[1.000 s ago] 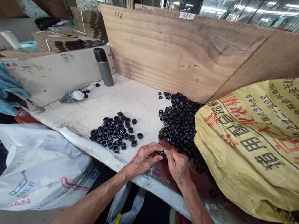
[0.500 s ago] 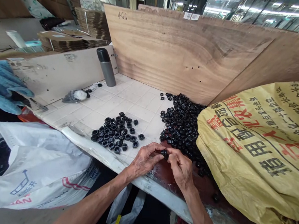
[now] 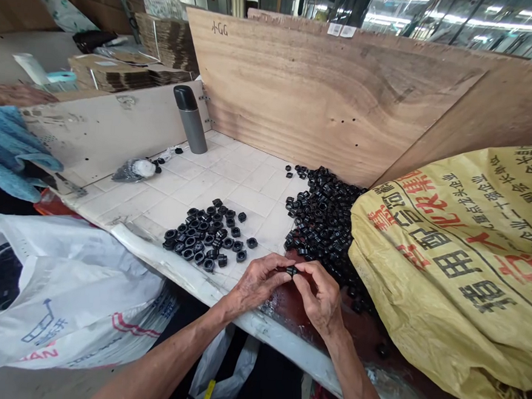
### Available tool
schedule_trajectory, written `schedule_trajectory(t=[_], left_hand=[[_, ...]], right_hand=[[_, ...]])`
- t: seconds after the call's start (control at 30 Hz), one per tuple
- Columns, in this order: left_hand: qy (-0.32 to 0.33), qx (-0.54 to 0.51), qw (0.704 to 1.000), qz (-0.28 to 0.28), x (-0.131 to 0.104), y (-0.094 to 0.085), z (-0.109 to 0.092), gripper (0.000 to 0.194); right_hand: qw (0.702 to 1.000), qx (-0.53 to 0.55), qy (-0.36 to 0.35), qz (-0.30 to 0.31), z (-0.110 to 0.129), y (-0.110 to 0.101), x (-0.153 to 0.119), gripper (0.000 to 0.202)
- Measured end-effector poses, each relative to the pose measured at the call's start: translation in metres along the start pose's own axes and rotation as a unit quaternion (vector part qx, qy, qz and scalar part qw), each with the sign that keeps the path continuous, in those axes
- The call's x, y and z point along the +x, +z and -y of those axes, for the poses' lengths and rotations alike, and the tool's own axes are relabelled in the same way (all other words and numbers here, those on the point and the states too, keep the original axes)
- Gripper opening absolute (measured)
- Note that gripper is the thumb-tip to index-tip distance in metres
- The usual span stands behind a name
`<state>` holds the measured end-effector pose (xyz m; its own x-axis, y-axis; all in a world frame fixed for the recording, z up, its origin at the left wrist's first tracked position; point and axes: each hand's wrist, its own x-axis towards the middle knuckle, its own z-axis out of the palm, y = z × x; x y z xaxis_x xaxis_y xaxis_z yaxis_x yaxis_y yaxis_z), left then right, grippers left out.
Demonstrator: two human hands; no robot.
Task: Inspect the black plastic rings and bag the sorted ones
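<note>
Between my two hands is one small black plastic cap (image 3: pixel 291 270), held just above the table's front edge. My left hand (image 3: pixel 260 281) pinches it from the left with thumb and fingers. From the other side, my right hand (image 3: pixel 320 294) grips it between thumb and index finger. The fingertips hide part of the cap. A small group of similar black caps (image 3: pixel 204 234) lies spread out to the left of my hands, many with their round openings up. Beyond my right hand is a large heap of black caps (image 3: pixel 322 212).
A yellow woven sack (image 3: pixel 448 255) bulges over the table's right side. Wooden boards (image 3: pixel 323 100) wall the back. A grey thermos (image 3: pixel 192 121) stands at the back left, near a small plastic bag (image 3: pixel 135 170). At lower left hangs a white sack (image 3: pixel 81 296) with black pieces inside.
The right fingers have shifted on the cap, with the index finger and thumb now straighter. The cap has turned slightly between both hands. The piles look the same.
</note>
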<state>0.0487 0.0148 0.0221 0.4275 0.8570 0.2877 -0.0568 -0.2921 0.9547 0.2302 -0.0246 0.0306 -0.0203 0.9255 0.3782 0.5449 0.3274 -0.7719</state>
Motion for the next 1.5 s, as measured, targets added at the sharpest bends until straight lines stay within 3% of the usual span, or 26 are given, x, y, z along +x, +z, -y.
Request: schedule_trajectory(t=[0.13,0.27,0.47,0.57,0.63,0.8,0.97,1.1,1.3,1.4,1.5], left_hand=[[0.01,0.003,1.0,-0.001,0.0005,0.0001,0.0014,0.029],[-0.059,-0.019,0.998,-0.018,0.0002,0.0007,-0.0017,0.029],[-0.127,-0.146,0.981,-0.017,-0.0016,0.0049,-0.0008,0.033],[-0.15,-0.194,0.969,-0.015,-0.0011,0.0048,-0.0016,0.031],[-0.151,-0.195,0.969,-0.015,-0.0007,0.0039,-0.0027,0.031],[-0.114,-0.122,0.985,-0.036,-0.0001,0.0027,-0.0055,0.031],[-0.159,-0.233,0.959,-0.011,-0.0004,0.0042,-0.0068,0.032],[-0.128,-0.199,0.971,-0.035,-0.0015,0.006,-0.0048,0.032],[-0.15,-0.212,0.966,-0.005,-0.0006,0.0037,-0.0071,0.035],[-0.073,-0.081,0.994,-0.02,-0.0017,0.003,-0.0078,0.029],[-0.02,0.019,0.999,-0.035,-0.0027,0.0041,-0.0074,0.025]], right_hand=[[0.999,-0.037,0.02,0.006,0.0012,0.0004,0.0007,0.024],[1.0,-0.002,-0.015,0.008,0.0032,-0.0005,0.0008,0.016],[0.999,-0.017,0.029,0.014,0.0001,-0.0005,-0.0005,0.019],[1.0,0.008,-0.002,0.016,0.0016,-0.0007,-0.0012,0.018],[1.0,0.011,-0.008,0.02,0.0023,-0.0003,-0.0012,0.016],[0.994,0.051,0.083,0.043,0.0012,0.0014,-0.0015,0.015],[0.998,0.055,0.036,0.023,0.0029,0.0026,-0.0014,0.015],[0.992,0.079,0.099,0.03,0.0037,0.005,-0.0007,0.015],[0.996,0.069,0.048,0.011,0.0057,0.0053,-0.0009,0.015],[0.982,0.135,0.125,0.032,0.0077,0.0048,0.0011,0.016],[0.97,0.183,0.159,0.038,0.0093,0.0039,0.0025,0.02]])
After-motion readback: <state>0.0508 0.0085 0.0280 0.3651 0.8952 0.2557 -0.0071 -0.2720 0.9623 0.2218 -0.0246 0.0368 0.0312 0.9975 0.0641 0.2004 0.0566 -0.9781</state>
